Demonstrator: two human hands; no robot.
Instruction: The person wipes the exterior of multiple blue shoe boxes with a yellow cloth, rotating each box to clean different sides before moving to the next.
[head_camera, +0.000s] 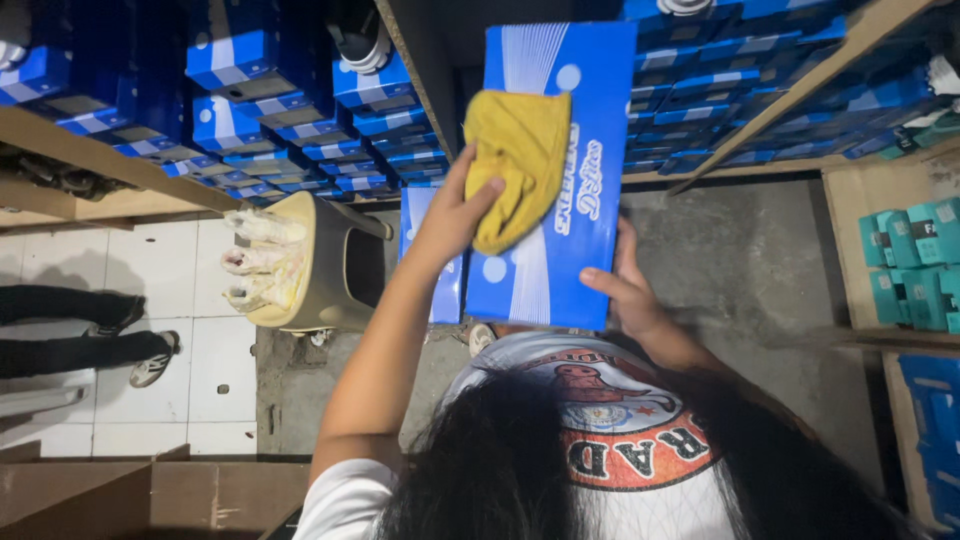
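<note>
The blue shoebox (550, 170) is being held up flat before the shelves, a yellow cloth (515, 160) lying on its lid. The left hand (450, 215) is pressing and gripping that cloth; the right hand (630, 295) is clasping the box's near edge from beneath.

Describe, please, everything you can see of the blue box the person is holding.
The blue box is a long rectangular carton, seemingly cardboard, with white stripes, pale dots and white lettering on its lid. It is closed and held up lengthwise before the shelves. The right hand grips its lower right edge, fingers curled over the lid. The left hand presses a crumpled yellow cloth onto its upper left part.
</note>
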